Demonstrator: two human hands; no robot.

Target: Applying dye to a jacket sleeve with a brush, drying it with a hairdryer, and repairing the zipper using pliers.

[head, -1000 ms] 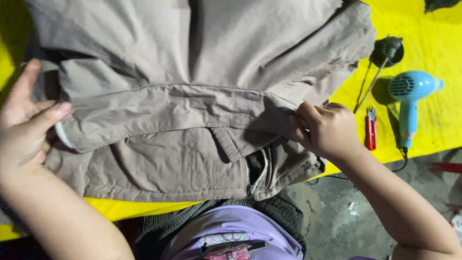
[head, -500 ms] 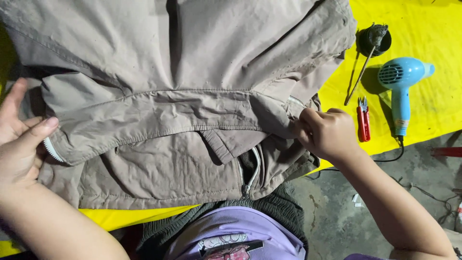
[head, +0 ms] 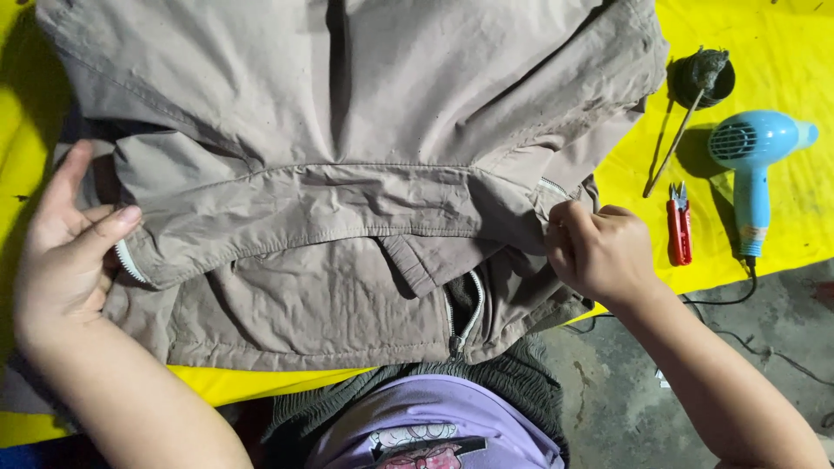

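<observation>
On the yellow sheet (head: 764, 35) that covers the work surface, seen from the head camera looking straight down, a beige-grey jacket (head: 347, 174) lies spread out, filling most of the view. A flap of its fabric is folded back across the middle, and a white zipper (head: 465, 313) shows near the lower edge, close to the person's lap.

At the left side of the jacket, the left hand (head: 65, 252) has its fingers spread and raised, with the thumb pressing toward the folded edge of cloth. It touches the fabric rather than closing around it. At the right side, the right hand (head: 599, 247) is curled into a loose fist, pinching the jacket's edge between fingertips and thumb.

Compared with the view a second ago, the jacket sits slightly lower and further left, and the folded band looks flatter and more drawn out between the two hands. The left hand has moved a little inward along the fold. The right hand keeps its pinch at nearly the same spot on the cloth. This suggests the fabric is being pulled taut and smoothed.

Beyond the right hand, on the yellow sheet, lie small red snips (head: 678, 227), a light blue hair dryer (head: 754, 165) with its cord trailing off, and a dark round pot (head: 699, 78) with a thin stick (head: 667, 149) leaning out of it. Bare grey floor (head: 747, 365) shows at lower right.
</observation>
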